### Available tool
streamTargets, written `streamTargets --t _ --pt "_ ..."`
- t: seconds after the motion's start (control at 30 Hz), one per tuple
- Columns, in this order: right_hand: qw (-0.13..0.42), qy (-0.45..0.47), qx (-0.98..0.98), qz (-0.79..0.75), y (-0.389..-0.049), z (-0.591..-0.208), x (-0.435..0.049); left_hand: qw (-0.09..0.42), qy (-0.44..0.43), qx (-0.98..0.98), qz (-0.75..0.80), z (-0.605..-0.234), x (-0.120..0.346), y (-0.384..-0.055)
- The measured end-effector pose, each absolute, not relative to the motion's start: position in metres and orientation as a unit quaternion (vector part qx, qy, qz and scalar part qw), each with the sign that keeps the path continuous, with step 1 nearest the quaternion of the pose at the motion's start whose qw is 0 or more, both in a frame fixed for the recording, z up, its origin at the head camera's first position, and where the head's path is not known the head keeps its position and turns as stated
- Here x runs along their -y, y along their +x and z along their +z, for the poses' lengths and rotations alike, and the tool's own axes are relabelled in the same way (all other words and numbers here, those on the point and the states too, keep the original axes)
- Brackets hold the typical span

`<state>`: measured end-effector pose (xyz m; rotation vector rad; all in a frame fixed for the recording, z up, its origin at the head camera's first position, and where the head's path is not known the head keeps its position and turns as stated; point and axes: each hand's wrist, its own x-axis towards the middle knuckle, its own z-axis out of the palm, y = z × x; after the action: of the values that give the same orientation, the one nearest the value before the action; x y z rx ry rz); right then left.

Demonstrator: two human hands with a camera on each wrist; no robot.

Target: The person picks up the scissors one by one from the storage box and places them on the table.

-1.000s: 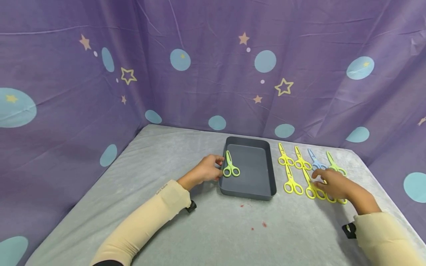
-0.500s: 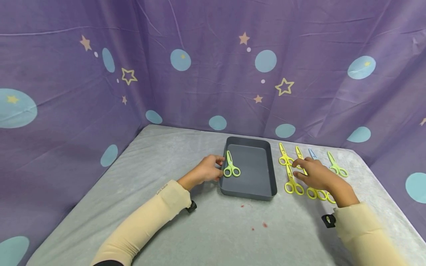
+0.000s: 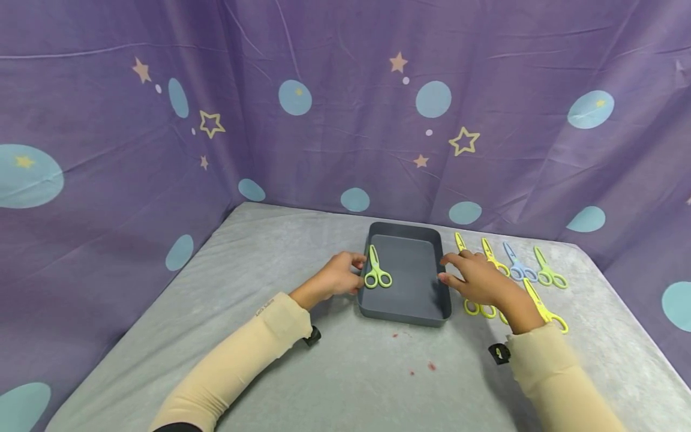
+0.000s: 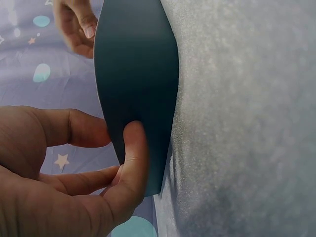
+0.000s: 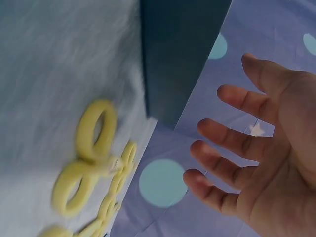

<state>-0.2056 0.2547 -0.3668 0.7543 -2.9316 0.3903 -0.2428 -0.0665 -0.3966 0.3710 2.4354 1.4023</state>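
Observation:
A dark grey rectangular tray (image 3: 412,282) sits on the table, with yellow-green scissors (image 3: 378,275) inside by its left wall. My left hand (image 3: 339,275) grips that wall; the left wrist view has a fingertip against the tray's outer side (image 4: 140,64) and other fingers at the rim. Over the tray's right rim hovers my right hand (image 3: 475,279). Its fingers are spread and hold nothing in the right wrist view, where yellow scissors handles (image 5: 89,160) lie below. The hand and forearm partly cover some yellow scissors in the head view.
Right of the tray lie several scissors: yellow scissors (image 3: 492,255) at the back, blue scissors (image 3: 519,267), green scissors (image 3: 548,271) and another yellow pair (image 3: 542,307). Behind the grey-covered table (image 3: 345,372) hangs a purple curtain (image 3: 345,138).
My right hand has moved left from above the scissors on the right to the tray's right rim, uncovering the blue scissors. My left hand has stayed at the tray's left wall.

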Motion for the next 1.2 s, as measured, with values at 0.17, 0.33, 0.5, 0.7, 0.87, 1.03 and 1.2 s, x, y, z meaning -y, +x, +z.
streamTargets --t 0.17,0.33,0.5,0.7,0.87,1.03,1.2 --pt "0.038 0.25 0.959 0.125 -0.209 -0.366 -0.237 0.156 0.131 -0.847 0.492 -0.396 0.067 -0.243" --pt "0.038 0.262 0.957 0.118 -0.212 -0.367 -0.217 0.159 0.127 -0.847 0.491 -0.396 0.068 -0.243" --pt "0.019 0.267 0.957 0.114 -0.214 -0.367 -0.199 0.162 0.126 -0.848 0.489 -0.395 0.067 -0.242" --pt "-0.034 0.251 0.962 0.104 -0.218 -0.368 -0.183 0.16 0.125 -0.851 0.484 -0.393 0.066 -0.242" --pt "-0.06 0.253 0.961 0.095 -0.223 -0.373 -0.172 0.161 0.121 -0.854 0.481 -0.392 0.066 -0.243" --pt "-0.083 0.256 0.958 0.099 -0.226 -0.375 -0.162 0.159 0.123 -0.852 0.484 -0.394 0.066 -0.244" --pt "-0.101 0.26 0.956 0.092 -0.228 -0.376 -0.155 0.16 0.123 -0.852 0.482 -0.393 0.066 -0.244"
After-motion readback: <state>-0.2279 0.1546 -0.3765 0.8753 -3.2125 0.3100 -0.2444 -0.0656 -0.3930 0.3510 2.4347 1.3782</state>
